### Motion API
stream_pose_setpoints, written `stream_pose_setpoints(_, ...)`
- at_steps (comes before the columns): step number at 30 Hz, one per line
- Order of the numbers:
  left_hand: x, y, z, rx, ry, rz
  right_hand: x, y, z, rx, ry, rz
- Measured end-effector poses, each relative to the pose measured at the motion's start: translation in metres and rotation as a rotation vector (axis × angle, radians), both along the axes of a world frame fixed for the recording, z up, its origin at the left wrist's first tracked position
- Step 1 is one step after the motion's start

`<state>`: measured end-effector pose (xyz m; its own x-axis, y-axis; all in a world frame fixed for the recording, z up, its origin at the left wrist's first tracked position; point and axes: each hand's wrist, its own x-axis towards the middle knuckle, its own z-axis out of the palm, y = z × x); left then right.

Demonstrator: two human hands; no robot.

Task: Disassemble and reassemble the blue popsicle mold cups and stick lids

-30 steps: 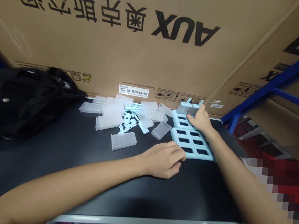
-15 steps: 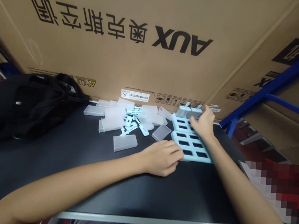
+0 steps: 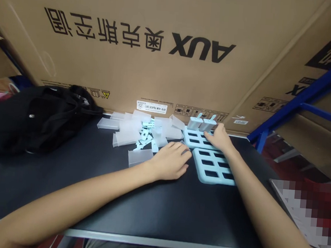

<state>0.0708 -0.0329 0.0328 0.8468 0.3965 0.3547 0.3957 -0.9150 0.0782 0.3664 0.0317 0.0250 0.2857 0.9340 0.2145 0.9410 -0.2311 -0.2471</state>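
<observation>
Two light blue racks with rectangular slots lie on the black table, a rear rack (image 3: 192, 140) and a front rack (image 3: 207, 168). Two clear moulds with blue stick tops (image 3: 195, 122) stand upright in the rear one. My right hand (image 3: 219, 138) is at its right side, fingers apart, beside the right mould (image 3: 208, 124); its far fingers are partly hidden. My left hand (image 3: 171, 161) is left of the front rack, fingers loosely bent and apart, holding nothing visible. Beyond it lie several clear moulds (image 3: 129, 130) and small blue stick pieces (image 3: 145, 134).
A black bag (image 3: 37, 117) lies at the left. Behind the table (image 3: 114, 196) stands a large cardboard box (image 3: 123, 71). Blue metal framing (image 3: 296, 100) rises at the right, with a pale flat item (image 3: 287, 206) near the right edge.
My left hand has let go of the front rack and moved left toward the loose moulds. The rear rack with its two moulds has shifted left, and a gap has opened between the racks.
</observation>
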Motion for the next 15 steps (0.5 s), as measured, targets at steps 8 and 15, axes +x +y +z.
stream_pose_setpoints(8,0.019,0.085,0.029,0.171,0.05,0.248,0.024,-0.009,0.008,0.011,-0.029,0.023)
stream_pose_setpoints(15,0.019,0.12,0.03,0.146,0.16,0.389,0.017,-0.055,0.021,-0.032,-0.135,0.103)
